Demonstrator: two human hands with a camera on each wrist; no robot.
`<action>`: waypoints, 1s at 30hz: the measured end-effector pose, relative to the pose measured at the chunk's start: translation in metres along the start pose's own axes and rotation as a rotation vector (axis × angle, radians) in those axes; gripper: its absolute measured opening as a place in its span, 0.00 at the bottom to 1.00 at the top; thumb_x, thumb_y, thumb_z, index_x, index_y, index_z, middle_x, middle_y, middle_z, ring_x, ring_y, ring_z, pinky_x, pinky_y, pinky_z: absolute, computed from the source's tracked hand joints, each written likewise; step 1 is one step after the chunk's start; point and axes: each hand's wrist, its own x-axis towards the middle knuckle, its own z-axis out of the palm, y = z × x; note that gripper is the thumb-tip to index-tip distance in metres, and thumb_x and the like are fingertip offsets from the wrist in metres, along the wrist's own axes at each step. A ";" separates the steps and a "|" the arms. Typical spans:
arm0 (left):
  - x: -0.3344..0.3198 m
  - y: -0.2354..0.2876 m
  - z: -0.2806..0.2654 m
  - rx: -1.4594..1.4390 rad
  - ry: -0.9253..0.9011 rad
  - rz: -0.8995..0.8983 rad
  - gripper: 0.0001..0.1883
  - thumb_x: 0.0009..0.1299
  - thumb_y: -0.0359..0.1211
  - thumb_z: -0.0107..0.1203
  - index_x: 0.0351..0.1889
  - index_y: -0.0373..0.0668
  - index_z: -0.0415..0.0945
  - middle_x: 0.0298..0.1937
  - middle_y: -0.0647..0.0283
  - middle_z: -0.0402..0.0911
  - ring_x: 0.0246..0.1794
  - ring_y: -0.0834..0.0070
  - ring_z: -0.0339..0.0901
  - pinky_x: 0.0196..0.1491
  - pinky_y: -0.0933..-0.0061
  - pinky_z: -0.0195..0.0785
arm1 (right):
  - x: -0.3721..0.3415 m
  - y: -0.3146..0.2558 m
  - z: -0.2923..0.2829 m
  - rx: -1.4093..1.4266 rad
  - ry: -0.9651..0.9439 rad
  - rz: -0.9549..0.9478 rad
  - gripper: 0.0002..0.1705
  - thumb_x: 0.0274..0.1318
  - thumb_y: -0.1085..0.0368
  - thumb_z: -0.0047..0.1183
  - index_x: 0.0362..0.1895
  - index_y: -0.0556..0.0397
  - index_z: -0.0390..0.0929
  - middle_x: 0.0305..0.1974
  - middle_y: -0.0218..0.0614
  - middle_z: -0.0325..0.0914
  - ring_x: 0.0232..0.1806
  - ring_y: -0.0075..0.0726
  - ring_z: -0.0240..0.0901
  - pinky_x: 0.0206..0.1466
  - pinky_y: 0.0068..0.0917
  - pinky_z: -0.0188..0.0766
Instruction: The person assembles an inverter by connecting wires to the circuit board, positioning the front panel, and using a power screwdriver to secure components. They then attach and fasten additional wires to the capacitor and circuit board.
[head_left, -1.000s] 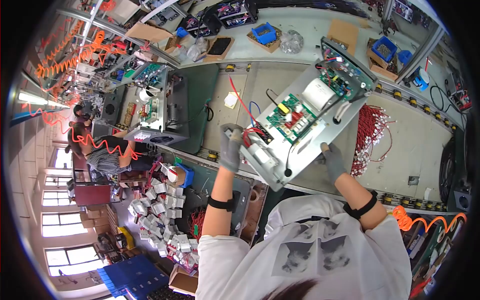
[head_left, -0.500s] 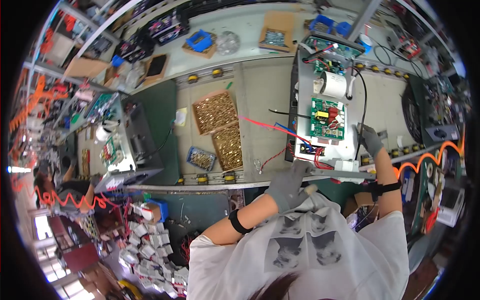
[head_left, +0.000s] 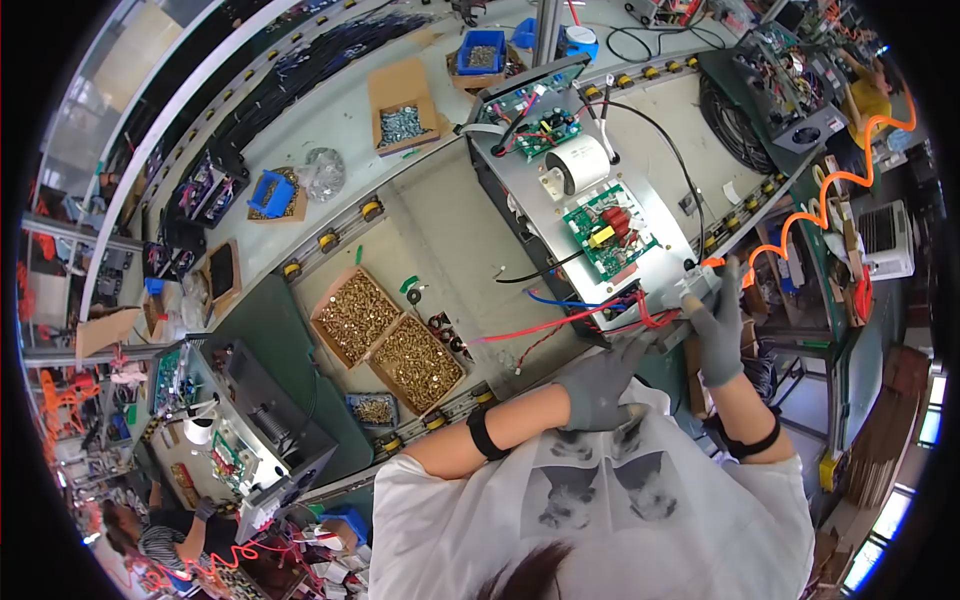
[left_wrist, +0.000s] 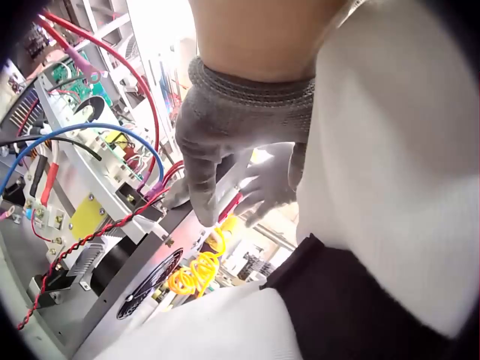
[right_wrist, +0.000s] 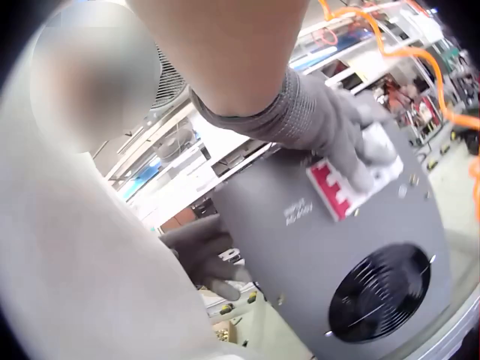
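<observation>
A grey metal chassis carries a white cylindrical capacitor and a green circuit board. Loose red wires trail from its near left corner. Both hands wear grey gloves. My right hand is at the near panel, its fingers bent over a white-and-red terminal block in the right wrist view. Below the block sits a round black fan. My left hand lies by the panel's left corner, fingers extended, fingertips right at the edge in the left wrist view.
Two cardboard boxes of brass-coloured fasteners stand on the roller line to the left, near a small blue tray. Another chassis sits farther left. An orange coiled hose hangs at the right.
The chassis, earlier tilted between both hands, now sits lengthwise on the line. My right hand has moved from its side to the near panel. The head view has turned.
</observation>
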 end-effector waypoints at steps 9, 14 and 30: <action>0.049 0.017 -0.026 -0.166 -0.239 0.003 0.40 0.63 0.41 0.50 0.68 0.39 0.38 0.67 0.42 0.46 0.66 0.51 0.49 0.64 0.60 0.50 | 0.098 0.007 -0.050 0.131 -0.357 0.059 0.37 0.33 0.70 0.46 0.58 0.60 0.66 0.57 0.44 0.67 0.58 0.38 0.64 0.63 0.29 0.58; 0.034 0.022 -0.100 -0.171 0.246 -0.240 0.17 0.67 0.42 0.47 0.46 0.42 0.75 0.41 0.54 0.79 0.36 0.58 0.77 0.42 0.62 0.71 | 0.091 -0.071 -0.025 -1.163 -0.169 -0.596 0.25 0.47 0.61 0.49 0.53 0.54 0.70 0.54 0.51 0.67 0.57 0.53 0.64 0.54 0.42 0.67; 0.115 -0.063 -0.106 0.283 0.970 -0.236 0.10 0.60 0.34 0.52 0.40 0.48 0.75 0.36 0.60 0.79 0.38 0.58 0.75 0.40 0.61 0.70 | 0.151 -0.048 0.034 -0.832 -1.068 -0.374 0.14 0.54 0.58 0.53 0.42 0.50 0.78 0.40 0.43 0.75 0.41 0.49 0.72 0.46 0.39 0.68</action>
